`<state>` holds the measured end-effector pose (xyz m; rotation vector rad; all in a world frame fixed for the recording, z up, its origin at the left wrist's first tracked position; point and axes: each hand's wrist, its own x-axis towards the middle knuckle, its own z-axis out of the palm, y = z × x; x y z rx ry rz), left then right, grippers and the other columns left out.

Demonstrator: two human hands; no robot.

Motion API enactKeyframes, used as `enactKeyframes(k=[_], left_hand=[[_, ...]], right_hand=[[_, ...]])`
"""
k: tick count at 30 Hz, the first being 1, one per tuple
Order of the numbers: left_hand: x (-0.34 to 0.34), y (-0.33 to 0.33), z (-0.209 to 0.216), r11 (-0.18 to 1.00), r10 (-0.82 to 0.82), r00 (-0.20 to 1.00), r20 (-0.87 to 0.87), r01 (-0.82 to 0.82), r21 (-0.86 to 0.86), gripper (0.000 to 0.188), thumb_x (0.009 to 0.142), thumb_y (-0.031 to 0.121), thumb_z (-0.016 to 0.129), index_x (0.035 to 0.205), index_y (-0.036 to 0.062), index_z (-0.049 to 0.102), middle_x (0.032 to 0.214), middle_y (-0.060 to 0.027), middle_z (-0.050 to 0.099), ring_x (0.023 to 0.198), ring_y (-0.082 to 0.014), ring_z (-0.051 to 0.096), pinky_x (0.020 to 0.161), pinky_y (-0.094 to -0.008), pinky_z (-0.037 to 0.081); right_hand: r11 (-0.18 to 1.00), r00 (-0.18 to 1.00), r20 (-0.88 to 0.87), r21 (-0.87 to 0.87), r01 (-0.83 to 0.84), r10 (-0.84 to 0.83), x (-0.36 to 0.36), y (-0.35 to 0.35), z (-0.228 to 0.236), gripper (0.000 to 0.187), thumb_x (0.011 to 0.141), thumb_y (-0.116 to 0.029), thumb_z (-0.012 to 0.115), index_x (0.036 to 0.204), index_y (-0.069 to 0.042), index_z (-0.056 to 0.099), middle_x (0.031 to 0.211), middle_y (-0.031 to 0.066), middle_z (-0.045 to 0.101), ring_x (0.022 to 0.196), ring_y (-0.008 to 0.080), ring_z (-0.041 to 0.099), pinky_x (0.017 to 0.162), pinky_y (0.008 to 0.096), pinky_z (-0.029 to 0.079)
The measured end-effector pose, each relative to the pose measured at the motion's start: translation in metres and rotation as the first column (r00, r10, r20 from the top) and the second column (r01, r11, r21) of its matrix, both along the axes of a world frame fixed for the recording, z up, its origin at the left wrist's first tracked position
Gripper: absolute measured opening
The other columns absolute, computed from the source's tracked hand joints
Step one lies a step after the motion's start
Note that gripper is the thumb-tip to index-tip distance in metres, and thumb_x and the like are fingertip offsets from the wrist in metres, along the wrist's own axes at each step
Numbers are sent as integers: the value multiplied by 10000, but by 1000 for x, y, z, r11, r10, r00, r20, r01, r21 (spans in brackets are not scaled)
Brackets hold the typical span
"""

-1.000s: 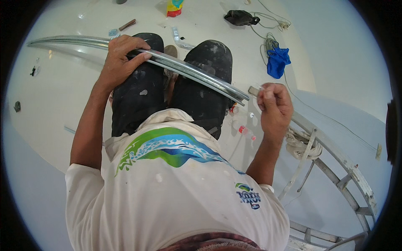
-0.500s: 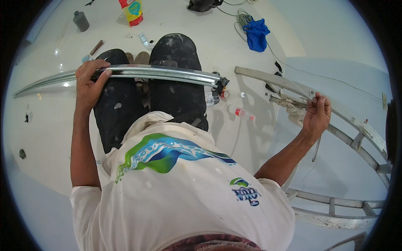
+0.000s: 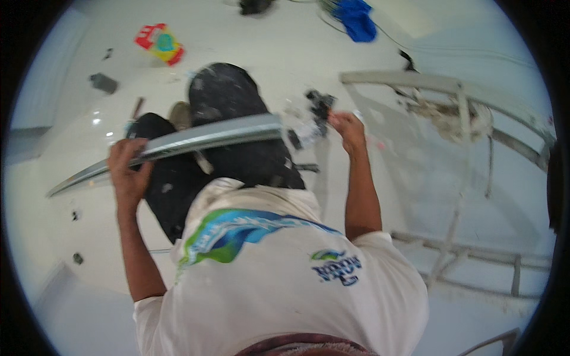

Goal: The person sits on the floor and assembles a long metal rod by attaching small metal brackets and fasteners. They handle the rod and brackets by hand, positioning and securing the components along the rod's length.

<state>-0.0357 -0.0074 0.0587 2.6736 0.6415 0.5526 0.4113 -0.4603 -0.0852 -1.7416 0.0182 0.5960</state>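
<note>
A long, shiny metal channel (image 3: 208, 137) lies across my thighs. It runs from the far left, where it narrows from view, to a wide end above my right knee. My left hand (image 3: 126, 169) is closed round it, thumb below and fingers over the top. My right hand (image 3: 349, 132), smeared by motion, is raised to the right of the channel's end and apart from it. Its fingers are drawn together; whatever is between them, if anything, cannot be made out. Just beyond its fingertips is a crumpled black plastic bag (image 3: 320, 104) on the floor.
An aluminium ladder (image 3: 409, 78) stands on the right, with a pale rag (image 3: 445, 117) hanging on it. Ahead on the floor are a red and yellow packet (image 3: 161, 44), a dark grey bottle (image 3: 104, 83) and a blue bag (image 3: 356, 21) beside coiled cable.
My right hand has left the ladder and swung left to near the black bag. The channel has tilted, its right end rising, and my left hand still grips it. The view has turned.
</note>
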Motion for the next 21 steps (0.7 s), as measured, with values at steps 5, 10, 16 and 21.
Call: enactKeyframes(k=[5,10,16,21], left_hand=[[19,-8,16,996,3,996,90,5,-89,449,748,-7,861,1171,74,734,1159,-168,668,1103,-393,665,982,-503,525],[-12,-12,38,995,95,995,-11,-94,41,469,744,26,840,1199,65,731,1165,-178,675,1120,-411,669,993,-525,560],[8,0,29,995,52,995,83,-59,79,423,766,49,840,1170,121,738,1149,-127,677,1144,-370,654,1017,-507,517],[20,-5,36,999,26,996,86,-28,30,406,766,61,859,1152,135,757,1100,-104,657,1119,-351,671,1012,-529,526]], right_hand=[[999,996,75,3,53,-53,-10,-28,-130,157,1015,62,699,1154,12,752,992,80,768,810,203,752,690,376,660],[947,997,-70,-313,-65,45,-21,-4,-189,36,943,-55,728,939,-76,699,846,57,709,703,184,696,555,345,583],[-81,367,-95,-995,-54,925,38,-71,-277,301,939,-349,886,1069,-87,816,1019,87,809,870,289,753,807,439,593],[78,651,-89,-971,-224,754,24,-47,-238,295,949,-321,874,1099,-73,812,1046,93,810,888,279,753,822,432,593]])
